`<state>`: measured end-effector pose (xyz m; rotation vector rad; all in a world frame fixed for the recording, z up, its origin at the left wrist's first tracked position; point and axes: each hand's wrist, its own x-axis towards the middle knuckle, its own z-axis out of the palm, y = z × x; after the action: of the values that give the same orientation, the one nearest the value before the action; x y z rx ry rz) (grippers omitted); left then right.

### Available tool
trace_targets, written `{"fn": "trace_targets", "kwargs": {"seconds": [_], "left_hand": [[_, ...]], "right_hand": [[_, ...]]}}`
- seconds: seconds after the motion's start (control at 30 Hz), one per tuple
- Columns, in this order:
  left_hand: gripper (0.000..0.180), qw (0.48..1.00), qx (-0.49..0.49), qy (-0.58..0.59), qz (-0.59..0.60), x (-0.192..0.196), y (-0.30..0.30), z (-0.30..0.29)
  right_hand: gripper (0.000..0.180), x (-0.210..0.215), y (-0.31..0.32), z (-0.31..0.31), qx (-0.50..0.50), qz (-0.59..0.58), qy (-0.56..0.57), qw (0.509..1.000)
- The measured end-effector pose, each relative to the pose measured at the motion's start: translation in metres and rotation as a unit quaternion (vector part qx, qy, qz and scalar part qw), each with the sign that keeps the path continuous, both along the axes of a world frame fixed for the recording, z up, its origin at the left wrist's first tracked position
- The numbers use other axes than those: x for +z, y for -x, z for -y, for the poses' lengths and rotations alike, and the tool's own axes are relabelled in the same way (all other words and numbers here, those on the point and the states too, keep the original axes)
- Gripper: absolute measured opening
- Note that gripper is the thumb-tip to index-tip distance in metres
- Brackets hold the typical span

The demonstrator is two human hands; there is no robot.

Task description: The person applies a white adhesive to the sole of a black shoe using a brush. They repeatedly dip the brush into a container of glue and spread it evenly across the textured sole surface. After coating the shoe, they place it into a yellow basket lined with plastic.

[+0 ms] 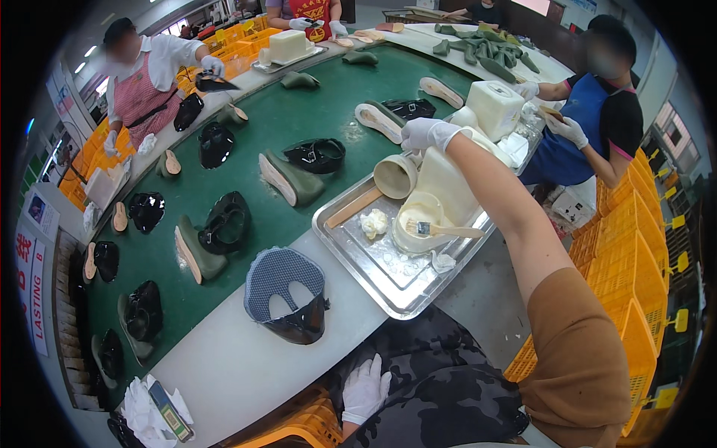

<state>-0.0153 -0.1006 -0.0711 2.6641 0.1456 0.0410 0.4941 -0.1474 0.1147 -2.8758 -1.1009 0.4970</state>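
My right hand (429, 135), in a white glove, reaches out over the far edge of the metal tray. Its fingers curl downward beside a green shoe last with a pale insole (379, 122); whatever they may grip is hidden. Beneath that arm are a beige cup (395, 177) and a white container (441, 183) with a glue brush (444, 230) lying across its opening. My left hand (366, 388), also gloved, lies against my camouflage apron with fingers stretched out, holding nothing. In front of me on the white ledge sits a black glossy shoe upper (287, 296) with grey mesh lining.
A green conveyor (299, 231) carries several lasts and black uppers. The metal tray (351, 280) overhangs the ledge. Co-workers stand at far left (146, 82) and right (590, 112). Yellow crates (624, 276) line the right; another crate (299, 425) is below. A phone-like device (170, 411) lies near left.
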Motion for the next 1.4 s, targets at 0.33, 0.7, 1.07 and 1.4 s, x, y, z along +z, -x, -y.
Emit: {"fn": "trace_targets", "kwargs": {"seconds": [0.33, 0.7, 1.07, 1.4], "left_hand": [[0.048, 0.999, -0.01, 0.024, -0.02, 0.012, -0.002, -0.001], [0.047, 1.0, -0.01, 0.019, -0.013, 0.011, -0.002, 0.0], [0.047, 1.0, -0.006, 0.008, -0.008, 0.008, 0.0, 0.0], [0.048, 1.0, -0.008, 0.005, -0.012, 0.007, -0.001, 0.0]], "right_hand": [[0.032, 0.007, 0.01, 0.0, -0.018, -0.016, -0.016, 1.0], [0.031, 0.01, 0.012, 0.0, -0.011, -0.01, -0.017, 1.0], [0.03, 0.006, 0.009, -0.002, -0.004, 0.0, -0.02, 1.0], [0.028, 0.006, 0.008, 0.001, -0.001, 0.008, -0.02, 1.0]]}}
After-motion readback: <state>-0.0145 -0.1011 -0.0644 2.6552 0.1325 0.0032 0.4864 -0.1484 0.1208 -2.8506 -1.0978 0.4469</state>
